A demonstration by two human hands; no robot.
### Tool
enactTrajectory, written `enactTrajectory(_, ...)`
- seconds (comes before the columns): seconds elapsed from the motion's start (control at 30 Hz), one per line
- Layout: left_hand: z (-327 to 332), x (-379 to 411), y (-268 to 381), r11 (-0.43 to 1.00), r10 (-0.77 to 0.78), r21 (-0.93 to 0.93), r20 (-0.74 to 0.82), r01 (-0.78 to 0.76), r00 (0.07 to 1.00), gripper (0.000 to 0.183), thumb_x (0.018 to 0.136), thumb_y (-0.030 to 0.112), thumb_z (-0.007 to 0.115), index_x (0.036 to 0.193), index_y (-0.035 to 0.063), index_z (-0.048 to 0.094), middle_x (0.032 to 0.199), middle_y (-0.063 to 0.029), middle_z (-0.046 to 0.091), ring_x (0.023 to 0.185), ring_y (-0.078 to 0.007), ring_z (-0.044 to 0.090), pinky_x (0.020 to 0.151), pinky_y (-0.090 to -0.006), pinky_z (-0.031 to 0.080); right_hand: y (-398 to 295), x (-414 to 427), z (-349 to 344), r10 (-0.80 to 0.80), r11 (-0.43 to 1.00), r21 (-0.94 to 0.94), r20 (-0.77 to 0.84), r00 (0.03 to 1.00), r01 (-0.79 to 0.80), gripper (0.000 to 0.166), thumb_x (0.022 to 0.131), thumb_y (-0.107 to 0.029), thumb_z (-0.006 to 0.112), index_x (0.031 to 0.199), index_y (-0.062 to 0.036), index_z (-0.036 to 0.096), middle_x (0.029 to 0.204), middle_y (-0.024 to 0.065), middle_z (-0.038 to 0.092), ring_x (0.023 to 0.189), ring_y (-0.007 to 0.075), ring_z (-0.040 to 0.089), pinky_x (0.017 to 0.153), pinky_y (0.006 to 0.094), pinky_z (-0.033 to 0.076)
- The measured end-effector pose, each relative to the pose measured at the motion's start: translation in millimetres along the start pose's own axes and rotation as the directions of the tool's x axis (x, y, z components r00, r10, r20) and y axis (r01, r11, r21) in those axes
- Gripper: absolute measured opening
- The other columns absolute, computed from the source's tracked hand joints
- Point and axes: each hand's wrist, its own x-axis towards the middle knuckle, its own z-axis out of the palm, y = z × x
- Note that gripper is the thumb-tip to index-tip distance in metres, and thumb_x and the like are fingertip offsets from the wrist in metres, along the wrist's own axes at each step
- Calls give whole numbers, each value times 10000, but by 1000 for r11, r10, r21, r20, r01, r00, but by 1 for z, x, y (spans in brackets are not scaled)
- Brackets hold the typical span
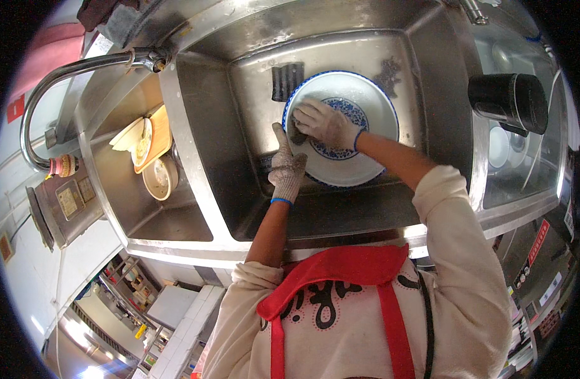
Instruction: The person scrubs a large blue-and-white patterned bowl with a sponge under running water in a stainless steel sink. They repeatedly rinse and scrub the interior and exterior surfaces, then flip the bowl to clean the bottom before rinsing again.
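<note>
A large white bowl [346, 166] with a blue floral centre and blue patterned rim sits in the middle basin of the stainless steel sink [206, 142]. My left hand [287, 166], in a light knit glove with a blue cuff, grips the bowl's lower left rim. My right hand [328, 124], also gloved, reaches inside the bowl. Under its fingers a dark scrubbing pad [297, 137] presses against the bowl's left inner side. The pad is partly covered by the hand.
The left basin holds an orange tray [161, 132], a beige bowl [161, 178] and other dishes. A curved metal faucet [31, 113] arches over the left side. A black container [496, 98] stands by the right basin, where dishes [498, 147] lie. A dark ribbed piece [287, 81] lies behind the bowl.
</note>
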Motion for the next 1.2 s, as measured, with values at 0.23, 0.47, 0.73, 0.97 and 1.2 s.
enactTrajectory(0.23,3,3,-4,999,46,-28,-21,-46,999,980,761,74,653,1424,203,-56,1152,-205,568,1010,-346,584,826,-424,487,82,-55,40,212,876,-477,261,942,-65,471,889,-147,412,1351,-136,323,1445,68,265,1331,235,243,1106,375,216)
enactTrajectory(0.47,16,13,-17,997,67,-41,-30,-68,997,909,805,197,587,1427,252,-74,1087,-201,598,975,-332,604,806,-452,462,-15,-104,-21,127,889,91,892,433,-448,478,884,-310,444,1319,-123,378,1389,147,341,1275,306,333,1043,438,304)
enactTrajectory(0.73,4,1,-1,998,64,6,-20,-64,998,974,757,54,659,1431,222,-23,1135,-194,580,1006,-339,586,830,-436,481,-37,-21,-10,445,714,403,370,816,-572,544,858,-223,469,1358,-95,296,1234,173,472,1093,356,498,869,482,433)
enactTrajectory(0.97,16,14,-16,988,149,-30,-6,-149,989,968,778,134,610,1419,256,-105,1110,-220,582,998,-344,590,815,-454,460,-18,-57,20,28,978,192,237,971,-76,605,843,-189,467,1403,-176,239,1267,166,421,1172,346,418,1020,493,302)
enactTrajectory(1.2,16,12,-16,993,120,-17,-34,-121,992,940,789,70,631,1434,213,-37,1064,-205,605,952,-318,612,742,-409,510,-4,-48,30,934,265,408,118,338,-874,558,822,-219,521,1339,-143,324,1289,175,360,1185,414,344,1036,475,248)
